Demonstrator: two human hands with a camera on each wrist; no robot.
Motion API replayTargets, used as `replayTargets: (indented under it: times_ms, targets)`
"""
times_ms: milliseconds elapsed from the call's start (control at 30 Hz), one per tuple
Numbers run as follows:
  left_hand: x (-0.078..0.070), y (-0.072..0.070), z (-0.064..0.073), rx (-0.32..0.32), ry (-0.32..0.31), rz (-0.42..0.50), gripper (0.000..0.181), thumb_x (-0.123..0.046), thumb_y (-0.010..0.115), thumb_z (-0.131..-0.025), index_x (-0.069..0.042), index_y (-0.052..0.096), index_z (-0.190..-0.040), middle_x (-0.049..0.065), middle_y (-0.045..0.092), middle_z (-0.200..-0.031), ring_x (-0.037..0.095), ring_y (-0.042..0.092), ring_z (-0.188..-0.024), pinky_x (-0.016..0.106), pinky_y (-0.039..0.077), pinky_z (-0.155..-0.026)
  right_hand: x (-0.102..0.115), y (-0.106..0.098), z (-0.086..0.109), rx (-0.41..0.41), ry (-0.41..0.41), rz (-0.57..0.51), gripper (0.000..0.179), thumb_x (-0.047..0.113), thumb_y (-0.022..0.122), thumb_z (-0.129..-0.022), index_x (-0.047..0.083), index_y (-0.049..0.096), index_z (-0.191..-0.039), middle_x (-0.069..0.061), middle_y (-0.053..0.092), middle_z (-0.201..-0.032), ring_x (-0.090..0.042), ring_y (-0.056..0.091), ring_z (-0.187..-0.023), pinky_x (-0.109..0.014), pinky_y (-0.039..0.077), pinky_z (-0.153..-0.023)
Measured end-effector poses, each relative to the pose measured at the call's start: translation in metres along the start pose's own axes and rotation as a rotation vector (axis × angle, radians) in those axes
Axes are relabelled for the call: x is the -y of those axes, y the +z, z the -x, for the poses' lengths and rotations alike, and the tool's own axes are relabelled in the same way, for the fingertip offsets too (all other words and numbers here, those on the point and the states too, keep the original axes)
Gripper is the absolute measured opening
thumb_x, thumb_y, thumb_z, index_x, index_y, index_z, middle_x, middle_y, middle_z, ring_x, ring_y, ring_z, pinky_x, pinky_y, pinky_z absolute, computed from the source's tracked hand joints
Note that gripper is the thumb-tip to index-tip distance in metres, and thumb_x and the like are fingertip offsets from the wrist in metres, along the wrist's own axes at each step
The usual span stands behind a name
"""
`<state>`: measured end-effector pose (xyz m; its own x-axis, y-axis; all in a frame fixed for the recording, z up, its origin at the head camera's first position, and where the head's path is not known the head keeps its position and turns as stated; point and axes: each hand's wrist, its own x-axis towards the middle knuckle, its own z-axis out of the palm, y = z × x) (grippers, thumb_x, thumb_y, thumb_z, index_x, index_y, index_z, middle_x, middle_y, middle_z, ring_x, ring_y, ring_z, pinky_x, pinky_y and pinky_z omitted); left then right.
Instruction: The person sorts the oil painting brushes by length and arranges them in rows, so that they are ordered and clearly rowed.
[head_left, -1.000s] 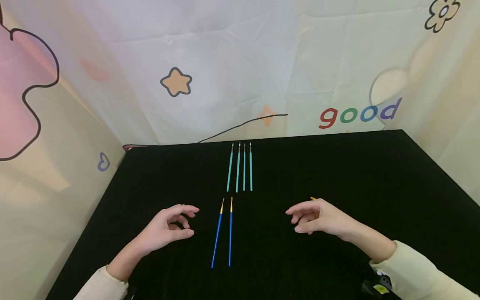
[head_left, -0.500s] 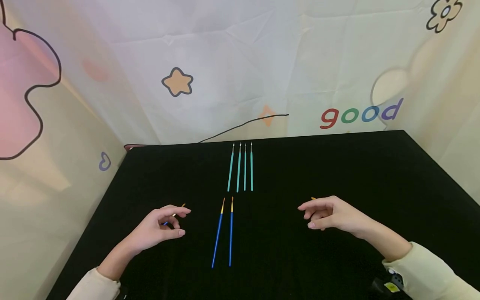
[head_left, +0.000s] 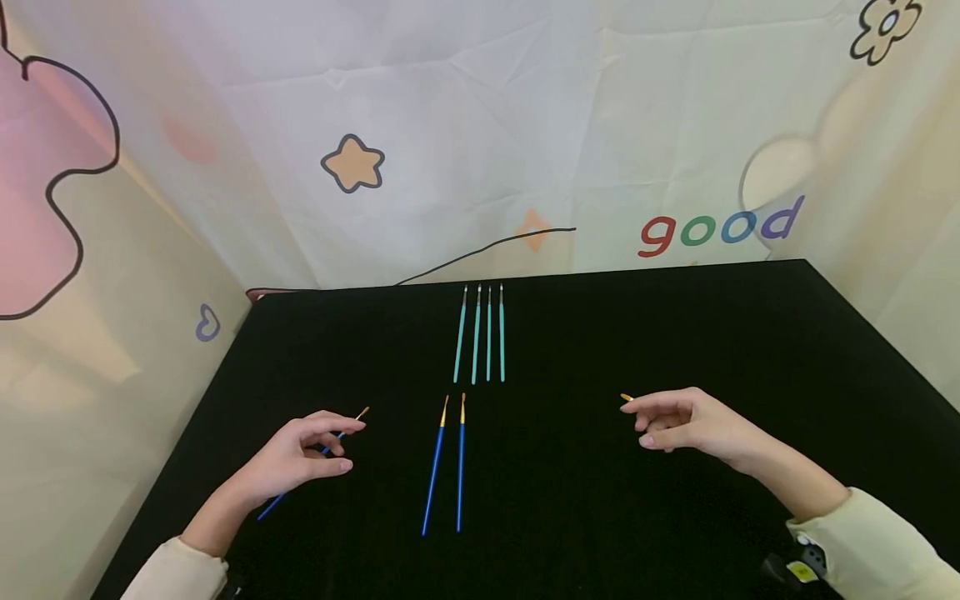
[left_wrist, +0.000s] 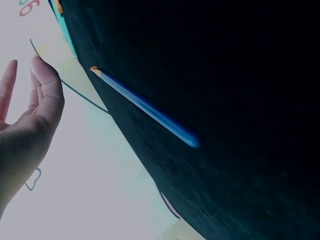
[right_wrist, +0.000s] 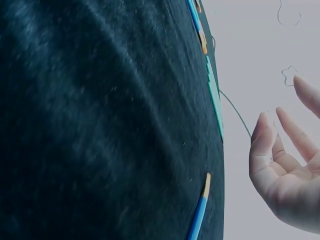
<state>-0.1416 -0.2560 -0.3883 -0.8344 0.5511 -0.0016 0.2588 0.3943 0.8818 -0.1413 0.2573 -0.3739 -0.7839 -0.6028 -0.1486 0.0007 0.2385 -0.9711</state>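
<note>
My left hand [head_left: 300, 450] hovers with loosely bent fingers above a blue paintbrush [head_left: 272, 505], which lies slantwise on the black table and is partly hidden by the hand. That brush [left_wrist: 145, 106] shows whole in the left wrist view, apart from the fingers. On the other side, my right hand [head_left: 693, 423] floats with relaxed fingers over another blue paintbrush; only its yellowish tip [head_left: 626, 397] peeks out in the head view. The right wrist view shows part of this brush [right_wrist: 199, 217], untouched. Neither hand holds anything.
Between the hands lie two blue paintbrushes, one on the left [head_left: 432, 479] and one on the right [head_left: 461, 475]. Behind them, several teal paintbrushes [head_left: 476, 342] form a row near the far edge of the black table [head_left: 675, 333]. A printed curtain [head_left: 465, 125] hangs behind.
Both hands have drawn apart, the left one leftward and the right one rightward and slightly up. More of the brush beneath the left hand now shows. The brushes stay where they were.
</note>
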Motion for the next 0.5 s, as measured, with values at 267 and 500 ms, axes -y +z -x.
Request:
replayTargets:
  times_ms: [267, 500]
  targets:
    - [0.008, -0.006, 0.004, 0.012, -0.058, 0.01, 0.045, -0.008, 0.064, -0.083, 0.006, 0.05, -0.123, 0.027, 0.043, -0.122, 0.03, 0.054, -0.09, 0.029, 0.051, -0.068, -0.008, -0.011, 0.004, -0.027, 0.027, 0.06, 0.044, 0.007, 0.057, -0.087, -0.012, 0.043, -0.125, -0.019, 0.053, -0.102, -0.014, 0.058, -0.079, -0.029, 0.049, -0.066]
    - [0.014, -0.015, 0.003, 0.004, -0.117, -0.065, 0.048, -0.013, 0.068, -0.08, 0.002, 0.053, -0.123, 0.023, 0.046, -0.119, 0.032, 0.052, -0.093, 0.03, 0.05, -0.068, -0.016, -0.021, 0.006, -0.037, 0.02, 0.084, 0.044, 0.007, 0.057, -0.087, -0.012, 0.043, -0.124, -0.021, 0.052, -0.101, -0.014, 0.057, -0.076, -0.029, 0.049, -0.065]
